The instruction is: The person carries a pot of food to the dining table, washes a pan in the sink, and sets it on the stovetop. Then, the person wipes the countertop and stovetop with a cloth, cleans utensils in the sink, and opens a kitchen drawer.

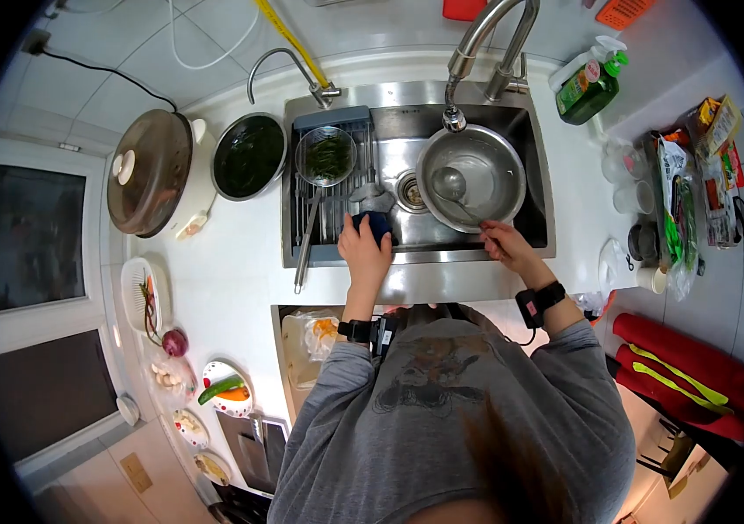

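Note:
My left hand (366, 251) is at the sink's front left, its fingers closed on a dark blue cloth (377, 224) lying at the edge of the drying rack (334, 229). The thin handle of a metal ladle (450, 182) is pinched in my right hand (508, 244). The ladle's bowl is inside a steel basin (514, 179), which stands in the right part of the sink (401, 148). A grey cloth-like item (374, 197) lies just beyond the blue cloth. On the rack sits a long-handled strainer (306, 236) with a bowl of chopped greens (328, 159) at its far end.
Left of the sink are a pot of dark leafy greens (250, 157) and a large lidded cooker (152, 175). The faucet (468, 61) arches over the basin. A green soap bottle (590, 92), cups (632, 197) and packets (676, 201) stand at right. A vegetable plate (227, 389) is at left.

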Available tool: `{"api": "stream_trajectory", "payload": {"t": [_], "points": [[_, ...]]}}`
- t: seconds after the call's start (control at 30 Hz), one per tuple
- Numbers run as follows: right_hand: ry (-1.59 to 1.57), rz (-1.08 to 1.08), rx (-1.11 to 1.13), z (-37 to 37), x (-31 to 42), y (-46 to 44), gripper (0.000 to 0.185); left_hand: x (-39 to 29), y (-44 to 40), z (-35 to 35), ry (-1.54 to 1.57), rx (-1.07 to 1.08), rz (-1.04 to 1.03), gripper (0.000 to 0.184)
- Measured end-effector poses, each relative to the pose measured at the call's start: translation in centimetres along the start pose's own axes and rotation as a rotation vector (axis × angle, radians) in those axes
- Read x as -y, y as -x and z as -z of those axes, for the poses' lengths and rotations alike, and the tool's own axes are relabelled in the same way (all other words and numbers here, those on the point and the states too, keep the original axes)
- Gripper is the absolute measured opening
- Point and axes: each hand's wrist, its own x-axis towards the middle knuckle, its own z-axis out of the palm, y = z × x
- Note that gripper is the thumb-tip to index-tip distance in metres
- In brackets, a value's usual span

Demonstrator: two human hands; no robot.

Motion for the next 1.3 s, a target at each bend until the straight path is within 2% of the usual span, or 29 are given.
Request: {"api": "stream_trajectory", "payload": {"t": [0.07, 0.13, 0.17, 0.2, 0.23, 0.27, 0.3, 0.33, 0.37, 0.4, 0.43, 0.47, 0.53, 0.57, 0.63, 0.73, 0.77, 0.83, 0.87, 0.93, 0.97, 1.03, 1.27, 1.3], "points": [[0.070, 0.038, 0.039, -1.8, -0.5, 0.7, 0.028, -0.6, 0.0, 0.5, 0.105, -0.061, -0.012, 0.037], [0.257, 0.133, 0.032, -3.1, -1.0, 1.0, 0.028, -1.9, -0.2, 1.0, 0.281, 0.102, 0.012, 0.018], [0.299, 0.159, 0.026, -3.8, -1.2, 1.0, 0.031, -2.1, 0.3, 0.0, 0.320, 0.160, -0.080, 0.015], [0.305, 0.160, 0.032, -4.9, -1.4, 1.2, 0.031, -4.0, 0.6, 0.6, 0.316, 0.364, 0.044, 0.018], [0.313, 0.228, 0.024, -6.0, -1.7, 1.6, 0.033, -4.7, 0.9, -0.1, 0.486, 0.476, 0.101, 0.024], [0.319, 0.295, 0.015, -6.6, -1.9, 1.9, 0.034, -5.6, 1.2, -0.8, 0.487, 0.472, 0.105, 0.024], [0.460, 0.251, 0.054, -6.4, -2.3, 1.3, 0.038, -6.7, 1.3, -1.0, 0.666, 0.551, 0.169, 0.028], [0.463, 0.251, 0.055, -6.1, -3.7, -0.1, 0.038, -7.5, 1.3, -1.3, 0.845, 0.630, 0.233, 0.032], [0.542, 0.382, 0.017, -5.8, -5.6, -1.8, 0.039, -7.2, 1.4, -3.0, 0.847, 0.628, 0.233, 0.032], [0.619, 0.513, -0.023, -5.9, -6.7, -2.8, 0.041, -6.2, 1.7, -5.7, 0.935, 0.672, 0.338, 0.034], [0.568, 0.455, -0.005, -6.5, -6.4, -2.5, 0.044, -6.0, 1.4, -6.4, 1.022, 0.714, 0.443, 0.036], [0.569, 0.454, -0.004, -6.9, -5.9, -2.1, 0.044, -5.7, 1.4, -7.0, 1.022, 0.713, 0.444, 0.036], [0.788, 0.605, -0.037, -7.6, -5.1, -1.2, 0.045, -6.1, 0.9, -5.3, 1.262, 0.782, 0.605, 0.033], [0.785, 0.600, -0.034, -7.9, -5.1, -1.2, 0.045, -6.6, 0.8, -4.4, 1.260, 0.782, 0.611, 0.033], [0.850, 0.753, 0.015, -8.2, -4.9, -1.1, 0.046, -7.6, 0.3, -2.8, 1.231, 0.737, 0.653, 0.032], [0.910, 0.800, 0.018, -8.7, -4.3, -0.4, 0.046, -7.4, 0.1, -3.3, 1.196, 0.729, 0.626, 0.032], [0.909, 0.797, 0.025, -8.9, -4.0, 0.0, 0.046, -7.3, 0.2, -3.5, 1.195, 0.724, 0.632, 0.032], [0.721, 0.610, 0.077, -9.2, -3.4, 0.5, 0.044, -7.2, 0.4, -4.1, 1.286, 0.678, 0.642, 0.028], [0.722, 0.607, 0.083, -8.8, -3.9, -0.2, 0.044, -7.0, 0.5, -4.6, 1.285, 0.673, 0.647, 0.028], [0.416, 0.477, 0.094, -8.2, -4.6, -1.4, 0.044, -6.8, 0.4, -5.2, 1.262, 0.672, 0.554, 0.024], [0.418, 0.473, 0.099, -7.3, -4.8, -1.7, 0.044, -6.8, 0.5, -5.5, 1.263, 0.667, 0.558, 0.024], [0.464, 0.292, 0.150, -7.1, -3.2, -0.3, 0.044, -7.7, 0.2, -4.5, 1.302, 0.778, 0.569, 0.024], [0.345, 0.476, 0.208, -6.1, -2.9, 0.8, 0.045, -8.9, -0.3, -4.7, 1.254, 0.812, 0.550, 0.019], [0.434, 0.437, 0.278, -6.0, -2.3, 1.3, 0.045, -8.7, -0.1, -5.0, 1.263, 0.711, 0.527, 0.018]]}}
